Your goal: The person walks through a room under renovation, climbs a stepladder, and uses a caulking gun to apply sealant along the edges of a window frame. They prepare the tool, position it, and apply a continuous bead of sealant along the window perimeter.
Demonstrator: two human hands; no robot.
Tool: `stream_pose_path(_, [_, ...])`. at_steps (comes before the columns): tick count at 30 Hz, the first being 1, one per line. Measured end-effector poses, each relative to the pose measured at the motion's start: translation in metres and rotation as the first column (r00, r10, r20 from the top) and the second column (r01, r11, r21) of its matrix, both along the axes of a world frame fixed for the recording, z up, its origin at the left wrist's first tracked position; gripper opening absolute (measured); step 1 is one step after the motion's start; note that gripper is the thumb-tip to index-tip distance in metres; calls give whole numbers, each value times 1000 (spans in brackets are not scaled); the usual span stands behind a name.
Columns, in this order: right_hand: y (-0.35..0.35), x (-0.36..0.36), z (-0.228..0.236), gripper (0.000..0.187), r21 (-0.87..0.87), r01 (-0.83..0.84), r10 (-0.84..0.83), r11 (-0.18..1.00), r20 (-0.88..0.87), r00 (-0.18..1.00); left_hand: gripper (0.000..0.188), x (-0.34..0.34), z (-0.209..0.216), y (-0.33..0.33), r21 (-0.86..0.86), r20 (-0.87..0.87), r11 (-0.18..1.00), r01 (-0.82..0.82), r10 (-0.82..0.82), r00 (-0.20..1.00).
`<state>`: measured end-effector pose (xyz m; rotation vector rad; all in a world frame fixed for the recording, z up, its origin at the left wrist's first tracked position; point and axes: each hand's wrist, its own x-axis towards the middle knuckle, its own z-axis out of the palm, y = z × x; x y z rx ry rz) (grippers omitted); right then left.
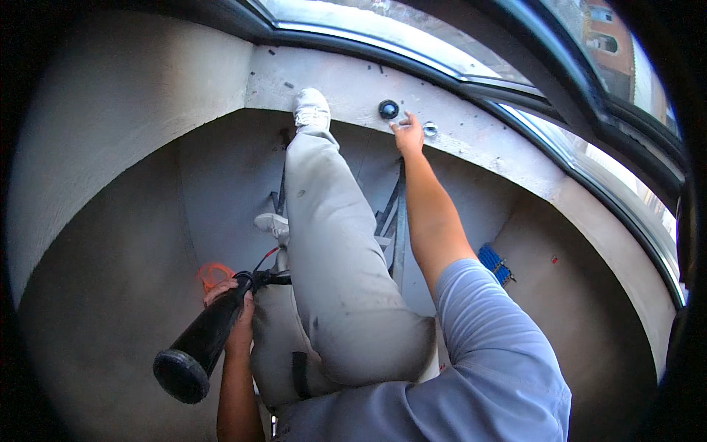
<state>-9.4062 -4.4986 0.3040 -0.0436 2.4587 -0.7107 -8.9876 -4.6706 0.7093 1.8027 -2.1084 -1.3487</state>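
My left hand (237,300), low on the left, is wrapped round a thick black cylindrical tool (199,346) with a flared round end pointing down left. A narrower black part juts from its upper end toward my legs; I cannot tell its exact kind. My right hand (409,135) reaches over the pale window ledge with fingers apart and nothing visible in them. Just left of its fingertips sits a round black object (389,110) with a shiny centre. Close by on the right lies a small round clear or silvery object (430,129).
One white shoe (311,110) rests on the ledge (339,74), among scattered small dark bits. A black-framed window (383,33) curves behind it. Below stand metal supports (398,221), an orange coiled cord (213,274) and a blue bundle (493,262).
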Motion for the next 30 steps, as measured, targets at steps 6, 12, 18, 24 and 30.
stream_pose_path(6, [-15,-3,-76,54,-307,283,-246,909,154,957,46,-29,-20,-34,24,-69,1000,18,-16,997])
stream_pose_path(12, [-27,-2,-119,39,-354,392,-370,849,132,920,48,-35,-41,-55,-44,-93,999,1,-5,996])
stream_pose_path(18, [-35,3,-69,29,-425,378,-360,823,123,925,51,-26,-37,-58,-114,-52,993,31,-37,998])
stream_pose_path(24, [15,-6,111,30,-362,126,-104,924,81,991,45,-53,28,-33,-92,-215,992,-84,63,975])
stream_pose_path(30, [9,-3,357,44,-619,203,-46,759,259,965,44,-46,140,5,-319,-270,944,-86,-4,963])
